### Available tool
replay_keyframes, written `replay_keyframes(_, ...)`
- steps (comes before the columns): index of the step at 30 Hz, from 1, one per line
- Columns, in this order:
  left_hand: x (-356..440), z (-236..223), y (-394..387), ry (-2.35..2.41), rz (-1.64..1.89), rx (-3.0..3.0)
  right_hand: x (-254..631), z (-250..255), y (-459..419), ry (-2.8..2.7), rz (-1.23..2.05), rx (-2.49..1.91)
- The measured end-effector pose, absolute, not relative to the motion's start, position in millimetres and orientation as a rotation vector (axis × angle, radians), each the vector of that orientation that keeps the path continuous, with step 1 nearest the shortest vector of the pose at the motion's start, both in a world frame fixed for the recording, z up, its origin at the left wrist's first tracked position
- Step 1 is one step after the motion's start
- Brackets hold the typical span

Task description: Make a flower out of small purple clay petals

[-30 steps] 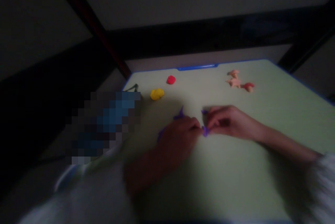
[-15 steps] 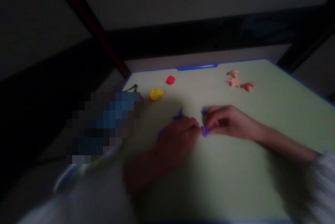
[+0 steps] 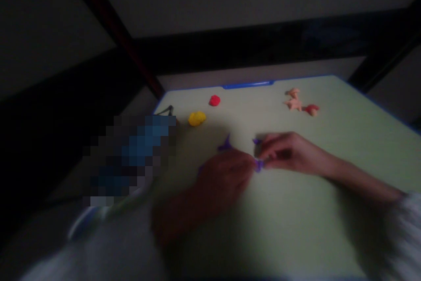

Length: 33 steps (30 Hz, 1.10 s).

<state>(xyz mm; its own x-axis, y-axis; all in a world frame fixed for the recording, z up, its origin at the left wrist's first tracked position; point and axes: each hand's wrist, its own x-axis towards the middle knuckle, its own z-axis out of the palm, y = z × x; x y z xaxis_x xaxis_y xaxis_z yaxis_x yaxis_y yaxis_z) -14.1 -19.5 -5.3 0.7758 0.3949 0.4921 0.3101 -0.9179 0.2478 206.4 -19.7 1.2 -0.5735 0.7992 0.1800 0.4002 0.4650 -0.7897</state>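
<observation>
A small purple piece of modelling clay [image 3: 259,166] is between my two hands, just over the board. My right hand [image 3: 291,151] pinches it from the right with thumb and fingertips. From the left, the fingertips of my left hand [image 3: 226,171] are closed against the same piece; their exact grip is blurred. A pointed purple clay shape [image 3: 225,144] lies just beyond my left hand, which partly covers it. Another purple bit [image 3: 256,141] shows behind my right fingers. More purple peeks out at the left edge of my left hand.
On the pale, blue-edged board [image 3: 296,228] lie a yellow clay lump [image 3: 197,119] and a red clay lump [image 3: 215,100]. At the far right are peach clay shapes [image 3: 294,104] and a red-and-peach piece [image 3: 311,110]. A pixelated area [image 3: 138,154] covers the left side.
My left hand has shifted slightly right, its fingertips now against the purple piece. My right hand has stayed almost in place.
</observation>
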Motion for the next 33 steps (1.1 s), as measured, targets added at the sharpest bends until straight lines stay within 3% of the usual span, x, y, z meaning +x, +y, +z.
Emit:
replay_keyframes(5,-20.6,-3.6,-25.2,0.243,0.75,3.075,207.7,1.5,-19.2,-2.19,0.992,-0.969)
replay_keyframes(18,-18.4,1.2,-29.1,0.317,0.584,3.17,207.2,2.7,-19.8,-2.195,0.989,-0.976)
replay_keyframes(33,-20.8,0.7,-26.6,0.335,0.651,3.122,208.8,5.0,-23.9,-2.238,0.942,-0.869)
